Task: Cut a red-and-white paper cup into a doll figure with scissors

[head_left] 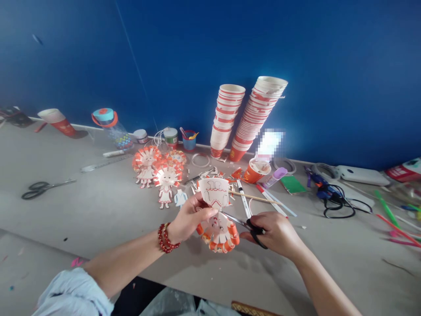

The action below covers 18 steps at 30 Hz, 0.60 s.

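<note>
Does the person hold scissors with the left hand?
No, the right hand holds the black-handled scissors, while the left hand grips the paper doll.

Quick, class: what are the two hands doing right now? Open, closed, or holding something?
Left hand: closed, holding a paper doll.
Right hand: closed, holding scissors by the handles.
</note>
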### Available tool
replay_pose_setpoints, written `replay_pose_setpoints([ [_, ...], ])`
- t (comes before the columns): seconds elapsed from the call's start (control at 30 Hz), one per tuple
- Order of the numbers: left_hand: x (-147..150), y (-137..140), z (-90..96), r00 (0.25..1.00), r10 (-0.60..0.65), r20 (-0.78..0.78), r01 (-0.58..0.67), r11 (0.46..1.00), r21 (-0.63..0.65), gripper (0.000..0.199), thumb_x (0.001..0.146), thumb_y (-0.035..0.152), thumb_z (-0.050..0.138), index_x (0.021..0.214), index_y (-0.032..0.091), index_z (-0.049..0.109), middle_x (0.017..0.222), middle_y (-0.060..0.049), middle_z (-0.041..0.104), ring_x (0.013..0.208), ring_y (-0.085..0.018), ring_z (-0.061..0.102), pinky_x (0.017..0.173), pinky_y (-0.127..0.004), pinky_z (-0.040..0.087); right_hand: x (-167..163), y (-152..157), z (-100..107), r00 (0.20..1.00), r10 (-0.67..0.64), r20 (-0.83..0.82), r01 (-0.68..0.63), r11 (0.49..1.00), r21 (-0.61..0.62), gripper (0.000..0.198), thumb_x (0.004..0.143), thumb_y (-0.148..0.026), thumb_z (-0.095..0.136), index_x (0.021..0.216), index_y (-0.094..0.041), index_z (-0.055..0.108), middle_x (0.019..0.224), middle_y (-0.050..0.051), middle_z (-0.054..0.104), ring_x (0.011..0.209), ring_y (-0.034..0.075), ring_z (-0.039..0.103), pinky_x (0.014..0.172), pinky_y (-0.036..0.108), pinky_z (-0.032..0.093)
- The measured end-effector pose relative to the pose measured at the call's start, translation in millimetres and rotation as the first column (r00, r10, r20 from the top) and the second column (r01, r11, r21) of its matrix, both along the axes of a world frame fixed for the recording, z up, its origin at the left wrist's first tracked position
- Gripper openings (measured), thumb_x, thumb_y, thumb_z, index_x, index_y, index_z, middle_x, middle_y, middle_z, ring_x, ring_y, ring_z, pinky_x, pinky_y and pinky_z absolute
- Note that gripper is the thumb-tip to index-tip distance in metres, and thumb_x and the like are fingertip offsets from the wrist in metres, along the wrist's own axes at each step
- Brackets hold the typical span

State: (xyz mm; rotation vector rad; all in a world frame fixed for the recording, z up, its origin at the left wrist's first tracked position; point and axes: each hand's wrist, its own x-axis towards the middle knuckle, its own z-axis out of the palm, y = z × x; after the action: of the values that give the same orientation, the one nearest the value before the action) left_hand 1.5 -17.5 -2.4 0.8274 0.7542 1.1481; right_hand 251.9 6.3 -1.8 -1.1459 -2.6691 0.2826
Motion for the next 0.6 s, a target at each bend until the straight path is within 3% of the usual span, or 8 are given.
replay_pose_setpoints([
  [0.27,0.4,-0.4,-2.8,1.0,-0.001,0.002,0.001,1.0,0.01,0.022,0.071,0.017,0.068,0.093,0.017,0.067,0.086,-0.004,0.07,0.074,-0.016,0.063,0.07,-0.027,0.05,-0.5,0.2,-1.4,1.0,-0.011,-0.028,0.011,1.0,-0.027,0.039,0.083,-0.041,0.056,0.051,-0.019,0.052,0.048,0.001,0.053,0.047,0.014,0.046,0.049,0.026,0.024],
  [0.6,2.3,0.8,3.7,0.994,-0.03,0.104,0.035,0.998,-0.045,0.015,0.07,0.016,0.069,0.084,0.016,0.068,0.076,-0.002,0.067,0.066,-0.012,0.061,0.065,-0.024,0.048,-2.9,1.0,-9.2,0.999,-0.03,-0.044,0.027,0.997,-0.074,0.036,0.081,-0.038,0.058,0.051,-0.019,0.05,0.048,0.0,0.051,0.047,0.013,0.043,0.048,0.025,0.023],
])
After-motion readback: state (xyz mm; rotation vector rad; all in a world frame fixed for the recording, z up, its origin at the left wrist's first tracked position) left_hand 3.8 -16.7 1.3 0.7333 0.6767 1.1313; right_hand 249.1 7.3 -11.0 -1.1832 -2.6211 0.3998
